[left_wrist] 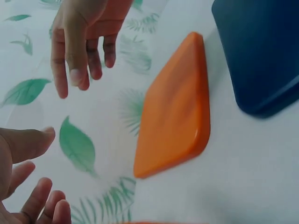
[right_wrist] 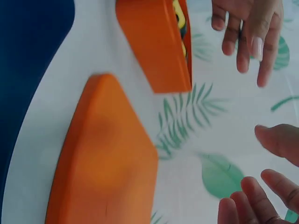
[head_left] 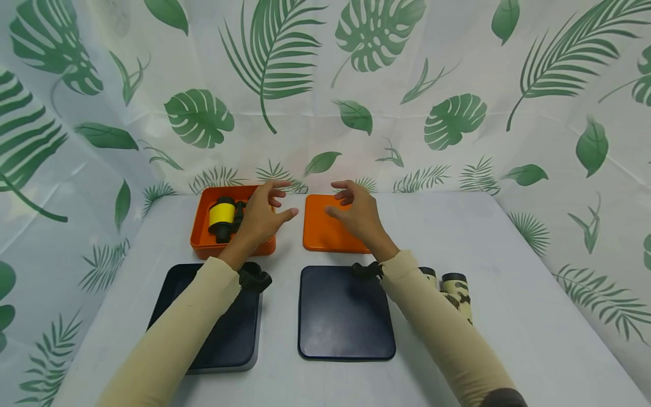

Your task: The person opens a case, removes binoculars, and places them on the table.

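Both hands are raised over the back of the table, palms facing each other, with nothing held. My left hand (head_left: 260, 217) is above the right side of an open orange box (head_left: 203, 250), its fingers spread and loosely bent. Inside that box lies a pair of yellow and black binoculars (head_left: 222, 215), partly hidden by the hand. My right hand (head_left: 362, 213) hovers over a flat orange lid (head_left: 325, 230), fingers relaxed and thumb apart. In the left wrist view the lid (left_wrist: 173, 107) lies below the gap between the hands.
A dark navy lid (head_left: 346, 316) lies in front of the orange lid. To its left is a dark box (head_left: 229, 333), partly behind my left forearm. Camouflage binoculars (head_left: 459, 291) stand at the right, partly covered by my right sleeve. A leaf-print cloth (head_left: 305, 113) hangs behind.
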{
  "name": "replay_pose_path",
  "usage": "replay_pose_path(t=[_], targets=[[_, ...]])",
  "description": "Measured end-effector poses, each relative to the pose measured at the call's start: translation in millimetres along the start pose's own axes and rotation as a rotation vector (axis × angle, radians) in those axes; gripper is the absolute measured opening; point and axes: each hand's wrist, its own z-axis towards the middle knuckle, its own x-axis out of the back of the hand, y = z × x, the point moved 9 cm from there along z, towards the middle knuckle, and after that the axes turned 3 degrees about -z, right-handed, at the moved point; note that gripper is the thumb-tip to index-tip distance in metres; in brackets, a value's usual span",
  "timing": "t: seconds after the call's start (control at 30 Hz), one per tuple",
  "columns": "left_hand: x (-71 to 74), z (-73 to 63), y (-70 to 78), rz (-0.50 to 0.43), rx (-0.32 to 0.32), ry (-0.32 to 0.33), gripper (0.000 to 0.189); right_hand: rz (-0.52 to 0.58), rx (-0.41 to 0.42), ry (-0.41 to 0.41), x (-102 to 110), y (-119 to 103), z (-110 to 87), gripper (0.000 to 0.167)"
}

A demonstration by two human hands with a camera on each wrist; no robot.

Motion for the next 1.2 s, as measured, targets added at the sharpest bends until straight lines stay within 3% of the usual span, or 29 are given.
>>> replay_pose_path(t=[0.17, 0.33, 0.77, 1.0, 1.2], targets=[[19.1, -3.5, -1.3, 0.058, -0.058, 0.022, 0.063, 0.004, 0.057, -0.039, -16.5, -16.1, 0.9, 0.056], [39.0, -5.9, -8.3, 0.088, -0.065, 0.029, 0.063, -0.002, 0.093, -0.089, -33.2, -30.4, 0.8, 0.060], [81.4, -8.2, -43.5, 0.239, 0.051, 0.012, 0.070, -0.051, 0.164, -0.191, -81.1, -59.3, 7.3, 0.070], [95.8, -4.7, -62.7, 0.400, 0.085, -0.023, 0.078, -0.078, 0.199, -0.256, -111.1, -65.9, 14.9, 0.073], [103.6, -3.7, -76.2, 0.473, 0.118, -0.059, 0.082, -0.069, 0.209, -0.307, -132.4, -68.9, 20.6, 0.073]])
